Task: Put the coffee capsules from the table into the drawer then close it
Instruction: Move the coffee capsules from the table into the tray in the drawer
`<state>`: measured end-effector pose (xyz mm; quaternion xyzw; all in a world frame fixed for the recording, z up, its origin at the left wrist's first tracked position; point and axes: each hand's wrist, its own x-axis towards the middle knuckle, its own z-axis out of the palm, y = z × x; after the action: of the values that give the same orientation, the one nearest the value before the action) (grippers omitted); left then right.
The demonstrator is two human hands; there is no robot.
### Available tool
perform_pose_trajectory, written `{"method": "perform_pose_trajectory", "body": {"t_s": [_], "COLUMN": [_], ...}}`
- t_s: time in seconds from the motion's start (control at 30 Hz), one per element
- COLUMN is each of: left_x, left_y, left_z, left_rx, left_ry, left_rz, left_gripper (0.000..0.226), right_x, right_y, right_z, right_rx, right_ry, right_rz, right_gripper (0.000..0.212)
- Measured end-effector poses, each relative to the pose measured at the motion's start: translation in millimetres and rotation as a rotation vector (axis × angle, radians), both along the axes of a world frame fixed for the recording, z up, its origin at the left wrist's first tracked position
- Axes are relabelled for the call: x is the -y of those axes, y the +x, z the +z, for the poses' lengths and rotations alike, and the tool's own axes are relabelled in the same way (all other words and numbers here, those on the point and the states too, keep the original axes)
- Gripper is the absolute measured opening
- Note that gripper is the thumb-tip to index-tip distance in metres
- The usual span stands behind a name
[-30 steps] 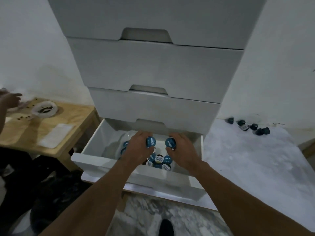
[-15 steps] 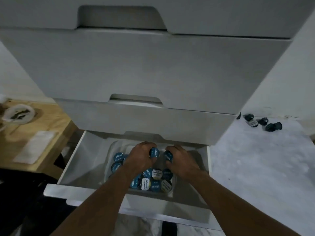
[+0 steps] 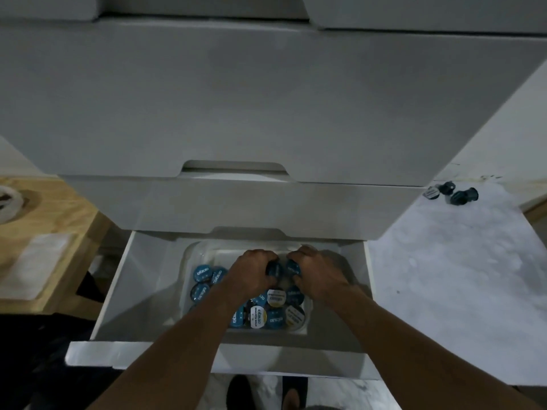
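Observation:
The bottom drawer (image 3: 142, 355) of a white drawer unit stands pulled out. Inside it a clear plastic tray (image 3: 189, 255) holds several blue-lidded coffee capsules (image 3: 204, 273) and a few with white and gold lids (image 3: 276, 297). Both hands reach into the tray. My left hand (image 3: 251, 270) grips a dark blue capsule (image 3: 273, 269). My right hand (image 3: 318, 275) grips another blue capsule (image 3: 293, 269) right beside it. A few more dark capsules (image 3: 458, 196) lie on the white marbled table (image 3: 444, 276) at the right.
Closed drawers of the unit (image 3: 266, 99) overhang the open one closely. A wooden table (image 3: 44, 232) at the left carries a white sheet (image 3: 35, 264) and a tape roll (image 3: 6, 202). A foot (image 3: 245, 392) shows on the floor below the drawer.
The camera has leaned in closer and lower over the drawer. Both hands have gone down deeper into the tray, still holding their capsules.

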<state>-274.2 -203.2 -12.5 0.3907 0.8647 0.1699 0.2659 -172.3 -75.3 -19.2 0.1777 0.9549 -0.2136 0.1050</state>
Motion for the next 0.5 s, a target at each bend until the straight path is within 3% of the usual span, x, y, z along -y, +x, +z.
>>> {"method": "perform_pose_trajectory", "body": {"t_s": [0.23,0.5], "left_x": [5.7,5.7], "left_y": [-11.3,-12.6], "left_z": [-3.9,-3.2], "left_rx": [0.051,0.048], "left_ry": [-0.011,-0.061], "left_rz": [0.038,-0.011], "left_gripper": [0.030,0.028], "right_x": [-1.6,-1.3], "right_y": [-2.4,-0.6], "right_z": [1.3,0.0], "right_rx": [0.013,0.028], "right_ry": [0.008,0.009], "right_rz": [-0.014,0.011], "right_gripper": [0.024,0.021]}}
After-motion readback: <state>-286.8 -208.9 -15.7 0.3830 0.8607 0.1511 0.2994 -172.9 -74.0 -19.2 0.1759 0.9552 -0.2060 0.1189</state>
